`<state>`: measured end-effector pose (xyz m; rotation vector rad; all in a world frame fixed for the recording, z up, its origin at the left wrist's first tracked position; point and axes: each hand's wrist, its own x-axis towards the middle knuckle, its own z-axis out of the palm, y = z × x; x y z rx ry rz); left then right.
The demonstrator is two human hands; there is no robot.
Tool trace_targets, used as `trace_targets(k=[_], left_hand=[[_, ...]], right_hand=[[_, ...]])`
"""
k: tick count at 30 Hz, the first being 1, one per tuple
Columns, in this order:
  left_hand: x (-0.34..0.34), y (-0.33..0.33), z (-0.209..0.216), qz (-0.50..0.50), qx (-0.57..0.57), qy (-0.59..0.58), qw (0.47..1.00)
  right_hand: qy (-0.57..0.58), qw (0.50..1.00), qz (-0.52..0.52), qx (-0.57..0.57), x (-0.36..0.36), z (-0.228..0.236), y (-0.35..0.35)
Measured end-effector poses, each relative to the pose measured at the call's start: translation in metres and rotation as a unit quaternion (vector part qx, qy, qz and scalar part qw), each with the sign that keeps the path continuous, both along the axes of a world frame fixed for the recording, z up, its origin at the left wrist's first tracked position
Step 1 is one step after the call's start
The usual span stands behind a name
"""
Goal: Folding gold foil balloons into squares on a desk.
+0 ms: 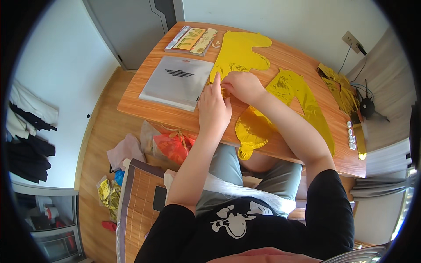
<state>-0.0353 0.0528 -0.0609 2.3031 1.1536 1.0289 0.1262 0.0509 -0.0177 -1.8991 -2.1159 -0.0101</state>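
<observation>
A flat gold foil balloon lies on the wooden table in front of me. My left hand rests at its near end with fingers stretched out, beside the clear plastic bag. My right hand is closed in a pinch on the balloon's near end; the fingertips are partly hidden. A second gold foil balloon, with a cut-out in its middle, lies under my right forearm and hangs over the table's front edge.
Packaged cards lie at the back left. More folded gold foil, several white caps and a black device with cables are on the right. A red plastic bag hangs below the table's edge. A phone lies beside me.
</observation>
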Motion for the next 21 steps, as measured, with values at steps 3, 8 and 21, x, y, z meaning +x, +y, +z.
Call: trace_targets(k=[3, 8, 21], left_hand=[[-0.001, 0.001, -0.003, -0.026, 0.023, -0.004, 0.999], [0.002, 0.003, -0.008, -0.017, 0.068, -0.012, 0.997], [0.006, 0.002, -0.012, -0.027, 0.071, -0.022, 0.997]], right_hand=[[-0.008, 1.000, -0.019, -0.001, 0.003, 0.005, 0.008], [0.077, 0.996, -0.029, 0.029, 0.022, -0.002, 0.031], [0.252, 0.961, -0.114, 0.017, 0.082, -0.006, 0.042]])
